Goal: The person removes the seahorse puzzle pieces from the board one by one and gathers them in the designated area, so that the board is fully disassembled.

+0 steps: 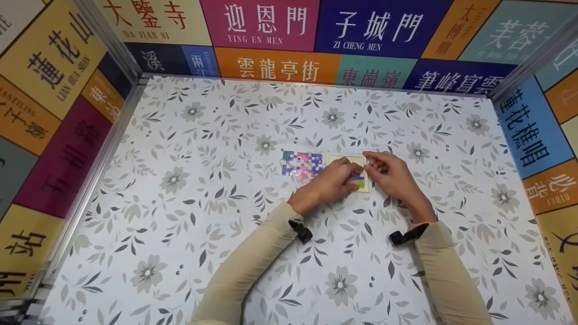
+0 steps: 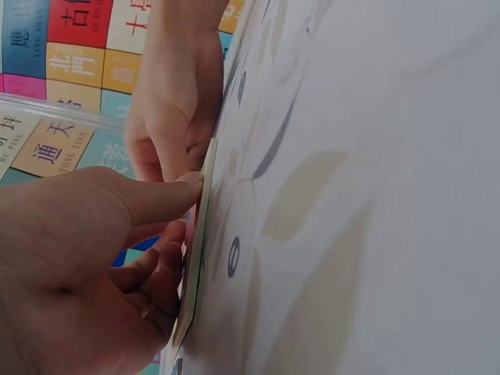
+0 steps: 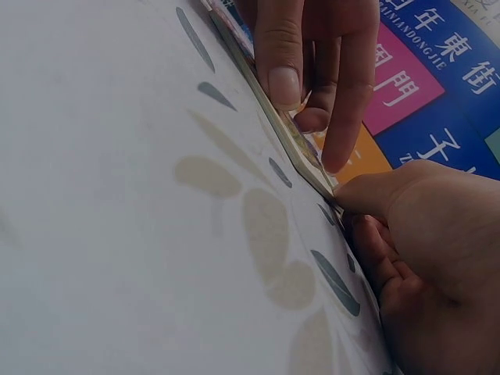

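The right hand [image 1: 392,174] is pinching the puzzle frame [image 1: 366,183] by its edge; the left hand [image 1: 335,178] is touching it, grip indeterminable.

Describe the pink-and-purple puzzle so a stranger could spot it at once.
On the white, flower-patterned table, find the person's left hand near the middle. A small pink-and-purple puzzle lies just left of it. Unlike the cream-edged frame under that hand, it shows jigsaw pieces with no border.

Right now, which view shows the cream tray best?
The head view: it shows the cream tray from above, though the left hand covers part. Both wrist views show the tray nearly edge-on.
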`<state>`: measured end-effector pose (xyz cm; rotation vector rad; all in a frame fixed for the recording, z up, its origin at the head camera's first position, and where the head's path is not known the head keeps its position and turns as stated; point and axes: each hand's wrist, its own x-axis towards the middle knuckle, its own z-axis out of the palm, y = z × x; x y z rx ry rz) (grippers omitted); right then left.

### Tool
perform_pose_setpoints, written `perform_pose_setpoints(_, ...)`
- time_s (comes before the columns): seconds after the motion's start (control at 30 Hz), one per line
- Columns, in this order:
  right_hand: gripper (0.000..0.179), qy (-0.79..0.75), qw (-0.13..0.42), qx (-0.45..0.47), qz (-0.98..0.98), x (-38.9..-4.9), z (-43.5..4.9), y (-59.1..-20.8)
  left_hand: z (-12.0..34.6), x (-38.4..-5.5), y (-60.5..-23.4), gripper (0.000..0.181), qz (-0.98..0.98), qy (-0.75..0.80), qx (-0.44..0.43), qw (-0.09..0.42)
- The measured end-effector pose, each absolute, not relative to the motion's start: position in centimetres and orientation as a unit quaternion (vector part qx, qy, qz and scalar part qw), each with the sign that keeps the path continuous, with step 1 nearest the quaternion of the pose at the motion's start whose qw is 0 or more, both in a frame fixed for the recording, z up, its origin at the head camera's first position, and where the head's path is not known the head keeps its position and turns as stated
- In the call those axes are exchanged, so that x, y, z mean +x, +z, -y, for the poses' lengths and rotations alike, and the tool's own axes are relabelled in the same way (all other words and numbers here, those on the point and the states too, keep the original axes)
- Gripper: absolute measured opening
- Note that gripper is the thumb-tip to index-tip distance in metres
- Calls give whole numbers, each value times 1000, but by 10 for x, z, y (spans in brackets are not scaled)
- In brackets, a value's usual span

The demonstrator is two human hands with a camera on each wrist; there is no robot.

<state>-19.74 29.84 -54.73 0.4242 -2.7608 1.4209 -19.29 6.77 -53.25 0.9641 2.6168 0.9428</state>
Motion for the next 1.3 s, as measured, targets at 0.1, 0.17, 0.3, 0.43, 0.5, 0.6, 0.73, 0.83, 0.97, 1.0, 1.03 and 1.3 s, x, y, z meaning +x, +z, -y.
perform_pose_setpoints(0.1, 40, 444, 8, 134, 886, -197, -297, -547, -68, -193, -533, 47, -885, 321, 324, 98)
perform_pose_setpoints(0.17, 39, 446, 11, 135, 885, -195, -295, -545, -68, -192, -532, 44, -884, 326, 321, 99)
perform_pose_setpoints(0.3, 38, 461, 8, 138, 877, -189, -288, -531, -66, -187, -523, 38, -880, 339, 316, 103)
perform_pose_setpoints(0.43, 38, 464, 4, 142, 874, -182, -283, -519, -66, -188, -523, 36, -877, 343, 323, 96)
perform_pose_setpoints(0.5, 38, 463, 4, 144, 875, -182, -282, -517, -65, -188, -522, 37, -875, 339, 334, 92)
perform_pose_setpoints(0.6, 38, 461, 5, 144, 876, -182, -282, -517, -66, -186, -521, 39, -879, 313, 348, 90)
perform_pose_setpoints(0.73, 38, 460, 9, 141, 877, -183, -283, -518, -68, -184, -520, 40, -890, 273, 355, 88)
perform_pose_setpoints(0.83, 37, 461, 10, 139, 876, -183, -283, -518, -69, -185, -521, 37, -888, 282, 355, 82)
perform_pose_setpoints(0.97, 37, 463, 10, 140, 876, -183, -283, -518, -69, -186, -523, 34, -879, 311, 354, 73)
perform_pose_setpoints(1.0, 37, 463, 10, 140, 875, -183, -283, -518, -69, -186, -523, 34, -878, 314, 353, 72)
perform_pose_setpoints(1.03, 37, 464, 9, 139, 875, -183, -282, -518, -69, -186, -523, 34, -878, 316, 353, 71)
perform_pose_setpoints(1.3, 38, 468, 5, 133, 873, -182, -282, -517, -69, -186, -523, 32, -882, 315, 346, 54)
